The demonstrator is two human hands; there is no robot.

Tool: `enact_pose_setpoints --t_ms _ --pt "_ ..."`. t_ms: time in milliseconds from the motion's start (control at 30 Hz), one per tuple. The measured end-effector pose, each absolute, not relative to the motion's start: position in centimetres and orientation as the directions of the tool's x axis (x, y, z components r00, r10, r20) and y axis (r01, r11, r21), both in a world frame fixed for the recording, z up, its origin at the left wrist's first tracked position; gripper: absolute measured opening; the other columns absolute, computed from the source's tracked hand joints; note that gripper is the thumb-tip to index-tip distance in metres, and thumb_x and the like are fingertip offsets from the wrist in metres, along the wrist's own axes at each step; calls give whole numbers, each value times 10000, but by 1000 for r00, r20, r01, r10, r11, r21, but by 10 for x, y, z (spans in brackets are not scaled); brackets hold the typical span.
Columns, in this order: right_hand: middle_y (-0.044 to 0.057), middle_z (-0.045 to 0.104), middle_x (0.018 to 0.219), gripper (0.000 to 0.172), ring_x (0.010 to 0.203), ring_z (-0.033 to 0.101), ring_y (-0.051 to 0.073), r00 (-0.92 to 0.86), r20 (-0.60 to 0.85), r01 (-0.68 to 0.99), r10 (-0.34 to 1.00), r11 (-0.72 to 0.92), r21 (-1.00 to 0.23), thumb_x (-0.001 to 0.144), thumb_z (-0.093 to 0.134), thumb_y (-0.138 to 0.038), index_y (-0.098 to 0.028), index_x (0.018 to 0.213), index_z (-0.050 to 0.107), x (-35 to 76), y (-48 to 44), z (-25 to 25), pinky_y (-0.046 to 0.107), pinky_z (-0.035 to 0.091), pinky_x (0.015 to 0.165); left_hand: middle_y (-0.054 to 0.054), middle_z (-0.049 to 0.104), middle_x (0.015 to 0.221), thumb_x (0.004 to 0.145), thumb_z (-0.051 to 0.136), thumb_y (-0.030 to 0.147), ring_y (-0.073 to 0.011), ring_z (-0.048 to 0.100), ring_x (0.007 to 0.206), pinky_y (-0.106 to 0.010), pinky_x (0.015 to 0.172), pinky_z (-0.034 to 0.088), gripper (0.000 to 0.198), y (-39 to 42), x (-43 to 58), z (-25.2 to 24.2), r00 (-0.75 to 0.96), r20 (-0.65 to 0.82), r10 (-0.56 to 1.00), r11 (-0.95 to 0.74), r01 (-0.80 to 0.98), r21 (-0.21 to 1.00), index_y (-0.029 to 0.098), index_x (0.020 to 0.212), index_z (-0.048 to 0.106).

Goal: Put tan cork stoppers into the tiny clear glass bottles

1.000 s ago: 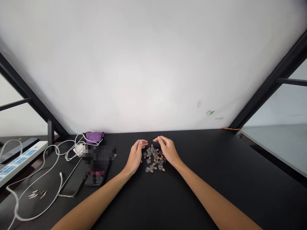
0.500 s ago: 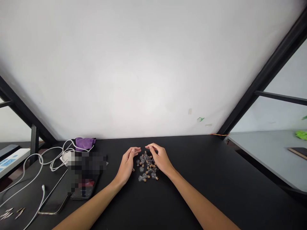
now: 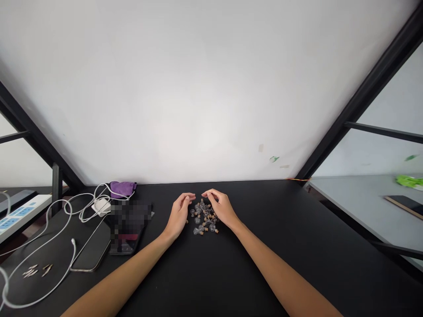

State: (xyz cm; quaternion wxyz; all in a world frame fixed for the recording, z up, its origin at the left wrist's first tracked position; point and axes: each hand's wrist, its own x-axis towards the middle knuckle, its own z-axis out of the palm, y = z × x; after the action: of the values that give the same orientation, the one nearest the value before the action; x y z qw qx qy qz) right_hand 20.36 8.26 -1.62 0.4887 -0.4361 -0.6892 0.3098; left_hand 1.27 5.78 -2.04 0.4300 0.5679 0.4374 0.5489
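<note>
Several small clear glass bottles with cork stoppers lie in a loose heap on the black table. My left hand curves along the left side of the heap, its fingers stretched out and bent inward at the far end. On the opposite side, my right hand cups the heap's right edge with its fingertips pointing toward the left ones. A narrow gap separates the two sets of fingertips. Neither hand grips a bottle; a cork end shows beside the left palm, and the right hand partly hides some bottles.
To the left lie two phones, one a dark phone, among white cables with a white charger. A purple cloth is behind them. Small clips lie front left. A white wall rises behind the table.
The camera view has shifted, so the table and everything on it sit slightly higher in the picture. Both hands keep nearly the same place around the bottles.
</note>
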Motion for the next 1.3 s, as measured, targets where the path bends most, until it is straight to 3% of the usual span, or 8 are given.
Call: enact_pose_setpoints --t_ms 100,167,233,400,567,1300 --pt "63 784 998 310 958 731 247 -143 399 294 906 424 -857 1012 496 -400 -229 940 744 204 81 -16 374 553 916 -99 741 1185 927 653 475 -271 684 1162 -422 1053 495 287 57 13 -20 -30 242 970 -243 -32 969 200 845 662" --pt "65 785 998 301 958 732 249 -139 396 293 908 420 -859 1009 501 -394 -226 936 740 205 80 -17 379 554 919 -99 741 1198 892 708 458 -277 679 1180 -430 1076 481 370 57 13 -20 -57 237 970 -240 -55 969 196 680 555" --pt "66 784 1003 299 957 730 249 -136 393 293 910 416 -861 1008 503 -397 -226 935 738 205 79 -17 383 553 923 -106 743 1199 903 693 460 -285 680 1184 -447 1095 470 414 58 13 -20 -73 231 970 -235 -66 970 193 632 528" --pt "64 782 1020 311 964 727 246 -145 384 286 912 410 -866 1009 500 -418 -231 944 741 206 78 -18 375 554 922 -133 752 1172 973 566 483 -296 674 1201 -460 1085 494 378 61 10 -23 -68 208 976 -214 -98 972 175 838 739" --pt "66 785 1023 322 963 731 248 -140 381 297 914 406 -865 1009 495 -427 -230 943 741 206 78 -17 372 554 906 -141 744 1195 1000 499 473 -288 693 1178 -471 1082 502 399 62 9 -26 -77 193 978 -202 -143 969 164 1054 745" --pt "67 790 977 312 904 729 238 -120 410 314 904 426 -849 997 490 -383 -217 913 740 204 81 -13 359 553 868 -171 703 1286 978 563 508 -296 686 1195 -476 1080 509 437 60 9 -21 -76 192 978 -200 -125 972 143 1167 711"
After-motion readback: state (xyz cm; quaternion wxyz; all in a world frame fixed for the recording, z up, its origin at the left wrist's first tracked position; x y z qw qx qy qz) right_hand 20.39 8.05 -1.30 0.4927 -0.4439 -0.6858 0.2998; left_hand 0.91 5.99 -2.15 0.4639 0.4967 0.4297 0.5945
